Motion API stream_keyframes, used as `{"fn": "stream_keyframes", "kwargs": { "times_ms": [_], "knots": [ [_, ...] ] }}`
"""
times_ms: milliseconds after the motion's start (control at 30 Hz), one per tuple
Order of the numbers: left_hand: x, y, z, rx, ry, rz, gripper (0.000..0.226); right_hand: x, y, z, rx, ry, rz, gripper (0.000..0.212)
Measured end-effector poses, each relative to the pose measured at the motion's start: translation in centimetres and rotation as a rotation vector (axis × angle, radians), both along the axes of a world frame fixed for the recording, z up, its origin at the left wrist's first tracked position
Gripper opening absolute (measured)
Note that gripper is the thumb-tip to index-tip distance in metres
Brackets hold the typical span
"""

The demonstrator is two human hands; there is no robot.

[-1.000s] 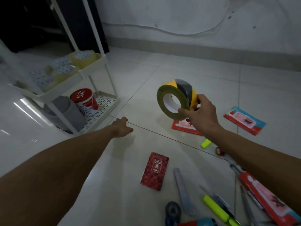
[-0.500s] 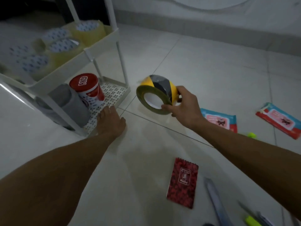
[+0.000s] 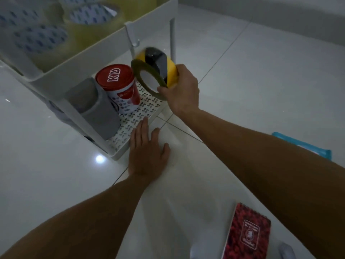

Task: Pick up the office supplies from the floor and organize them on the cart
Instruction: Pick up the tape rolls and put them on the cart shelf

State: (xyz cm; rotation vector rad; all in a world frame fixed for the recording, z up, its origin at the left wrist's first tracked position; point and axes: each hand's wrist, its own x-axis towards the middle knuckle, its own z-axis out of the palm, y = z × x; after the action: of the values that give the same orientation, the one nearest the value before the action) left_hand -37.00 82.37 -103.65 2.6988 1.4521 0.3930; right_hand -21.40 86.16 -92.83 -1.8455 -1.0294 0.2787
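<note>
Head view, looking down at white floor tiles point(image 3: 261, 75) beside a white cart point(image 3: 104, 53). Right hand point(image 3: 182, 92) curled round a yellow-and-black tape roll point(image 3: 155, 71), thumb at the roll's near rim, fingers wrapped over its far side; roll held on edge in the air, open core facing the camera, just over the front corner of the cart's bottom shelf point(image 3: 130, 116) and beside a red-lidded can point(image 3: 118, 88) marked "KD". Left hand point(image 3: 147, 154) flat and spread, palm down on the floor, fingertips reaching the lip of that bottom shelf. Can standing upright on the perforated shelf, touching a grey cylindrical holder point(image 3: 93, 109) to its left; roll close to the can's lid, contact impossible to judge through the blur. Upper tray of the cart holding several clear tape rolls point(image 3: 89, 15) with blue-patterned cores, blurred and packed side by side. On the floor at lower right, well apart from the cart, a red patterned notepad point(image 3: 248, 234) lying flat, spiral edge toward the top. Further right, a teal-edged packet point(image 3: 302, 146) partly hidden behind the right forearm. Bright spot of reflected light on the tile near the cart's front foot.
</note>
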Motion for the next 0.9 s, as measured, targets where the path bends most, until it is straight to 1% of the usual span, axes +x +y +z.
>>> {"fn": "stream_keyframes", "kwargs": {
  "times_ms": [133,233,433,500,667,733,833,867,900],
  "knots": [
    [0.1,0.2,-0.3,-0.007,0.006,0.007,0.057,-0.5,3.4,-0.9,-0.007,0.014,-0.122,0.051],
    [0.2,0.3,-0.3,-0.013,0.021,0.025,0.057,-0.3,5.3,-1.8,-0.025,0.008,-0.140,0.054],
    [0.1,0.4,-0.2,-0.032,0.023,0.035,0.059,-1.9,8.3,-4.2,-0.022,-0.003,-0.068,0.048],
    [0.1,0.3,-0.1,-0.040,0.020,0.032,0.059,-1.9,9.0,-4.6,-0.041,0.006,-0.049,0.048],
    [0.0,0.5,-0.5,-0.025,0.021,0.029,0.058,-0.6,9.8,-4.6,-0.112,-0.047,0.010,0.052],
    [0.0,0.4,-0.4,-0.024,0.029,0.032,0.059,-0.2,9.6,-4.4,-0.149,-0.073,0.034,0.057],
    [0.0,0.4,-0.4,-0.046,0.019,0.029,0.060,0.1,9.1,-3.8,-0.185,-0.079,0.087,0.083],
    [0.1,0.5,-0.4,-0.045,0.018,0.027,0.059,0.0,8.6,-3.6,-0.184,-0.091,0.097,0.088],
    [0.1,0.5,-0.4,-0.038,0.019,0.024,0.059,-0.1,8.0,-3.4,-0.170,-0.106,0.106,0.088]
  ]
}}
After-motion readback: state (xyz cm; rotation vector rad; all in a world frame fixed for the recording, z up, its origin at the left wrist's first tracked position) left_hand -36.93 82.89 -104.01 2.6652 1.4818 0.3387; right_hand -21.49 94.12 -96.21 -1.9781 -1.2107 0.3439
